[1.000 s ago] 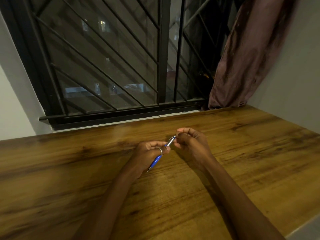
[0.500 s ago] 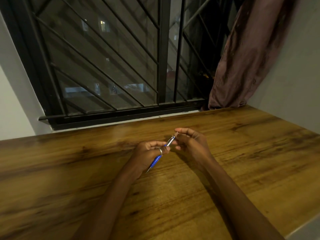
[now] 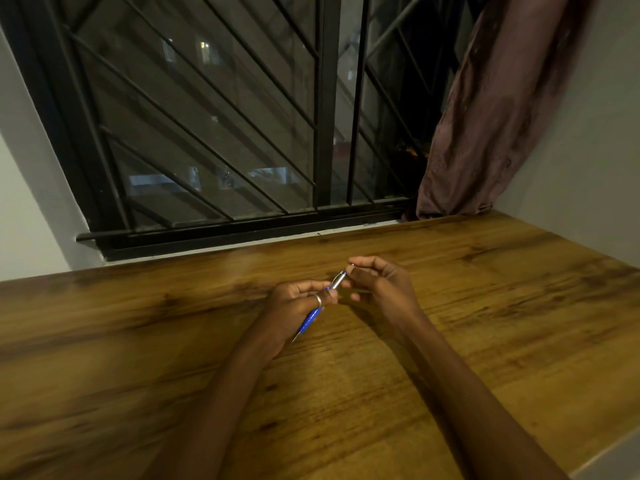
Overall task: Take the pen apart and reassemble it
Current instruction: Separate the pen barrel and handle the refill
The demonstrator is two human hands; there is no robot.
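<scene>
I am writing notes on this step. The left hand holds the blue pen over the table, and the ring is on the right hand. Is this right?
Not quite. In the head view the ring is on the left hand, not the right hand. The rest stands: the left hand holds the blue pen over the table.

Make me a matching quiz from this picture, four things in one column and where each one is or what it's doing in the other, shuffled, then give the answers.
Things:
1. left hand
2. right hand
3. curtain
4. ring

Places or states:
A. hangs at the right end of the window
B. grips the pen around its blue barrel
C. sits on a finger of the left hand
D. pinches at the pen's silver end

Pairs: 1-B, 2-D, 3-A, 4-C
</scene>
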